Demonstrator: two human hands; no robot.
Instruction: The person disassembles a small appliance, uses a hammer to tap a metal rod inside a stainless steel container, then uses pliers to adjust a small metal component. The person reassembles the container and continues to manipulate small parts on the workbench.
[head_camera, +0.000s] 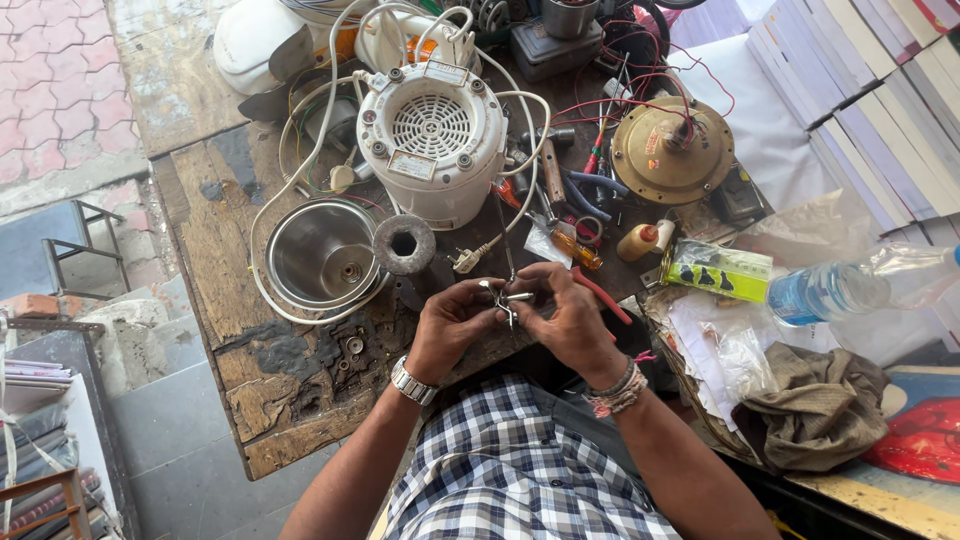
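Both bare forearms reach forward from the bottom of the view and converge in front of the chest, elbows spread apart. The left hand (452, 322) is curled, knuckles up, its fingertips (490, 300) pinched together toward the middle. The right hand (565, 318) mirrors it, fingers bent inward and closed in a fine pinch, its fingertips meeting those of the left. The two hands touch at the fingertips. The left wrist is slightly bent, the right wrist nearly straight. Both hands hover just above the desk (250, 300) edge.
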